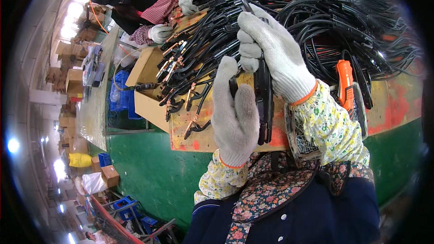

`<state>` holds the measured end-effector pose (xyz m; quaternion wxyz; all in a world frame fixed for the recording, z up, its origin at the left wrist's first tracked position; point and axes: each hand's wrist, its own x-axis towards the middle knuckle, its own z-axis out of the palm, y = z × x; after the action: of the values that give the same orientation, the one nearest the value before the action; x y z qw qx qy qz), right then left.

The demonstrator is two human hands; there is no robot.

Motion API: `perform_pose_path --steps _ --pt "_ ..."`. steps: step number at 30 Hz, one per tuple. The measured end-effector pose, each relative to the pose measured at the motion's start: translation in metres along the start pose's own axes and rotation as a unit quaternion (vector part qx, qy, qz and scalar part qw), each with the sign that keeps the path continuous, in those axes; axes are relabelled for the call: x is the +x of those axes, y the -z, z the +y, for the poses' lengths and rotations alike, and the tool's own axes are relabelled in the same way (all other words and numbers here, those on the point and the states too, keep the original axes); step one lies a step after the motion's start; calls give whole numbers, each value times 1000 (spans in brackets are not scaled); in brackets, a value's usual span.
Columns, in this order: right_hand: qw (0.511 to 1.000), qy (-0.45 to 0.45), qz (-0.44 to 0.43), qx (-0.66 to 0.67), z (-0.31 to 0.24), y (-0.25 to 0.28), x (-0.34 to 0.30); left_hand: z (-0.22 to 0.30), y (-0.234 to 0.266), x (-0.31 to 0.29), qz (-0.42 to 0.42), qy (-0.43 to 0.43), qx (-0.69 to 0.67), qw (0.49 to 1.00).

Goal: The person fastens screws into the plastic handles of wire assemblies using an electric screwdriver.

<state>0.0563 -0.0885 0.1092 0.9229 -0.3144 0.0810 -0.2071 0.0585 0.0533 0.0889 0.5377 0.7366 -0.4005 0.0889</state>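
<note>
Both of my hands wear white knit gloves, over flowered sleeve covers. My right hand [275, 49] is closed around a black cable and the upper part of a long black plastic handle [263, 101], held upright over the table's near edge. Beside it, my left hand [235, 113] has its fingers pointing up, with a dark rounded piece showing between thumb and forefinger. Whether that piece belongs to the same handle is hidden. Left of my hands lie several clamps with copper-coloured jaws [192, 122] on black cables.
A large heap of black cables [312, 9] covers the table's far side. An orange power screwdriver [346, 86] rests by a tray [293, 142] of screws near my right forearm. Across the table, a gloved co-worker [156, 4] handles parts beside an open cardboard box [149, 104].
</note>
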Motion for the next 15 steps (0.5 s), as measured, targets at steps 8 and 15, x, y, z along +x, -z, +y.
perform_pose_path --steps 8,15 --pt "959 149 109 -216 -18 -8 -5 -18 -58 4 -46 -6 -240 970" --pt "693 323 -2 -645 -74 52 -75 -41 -55 -26 -51 404 -595 693"
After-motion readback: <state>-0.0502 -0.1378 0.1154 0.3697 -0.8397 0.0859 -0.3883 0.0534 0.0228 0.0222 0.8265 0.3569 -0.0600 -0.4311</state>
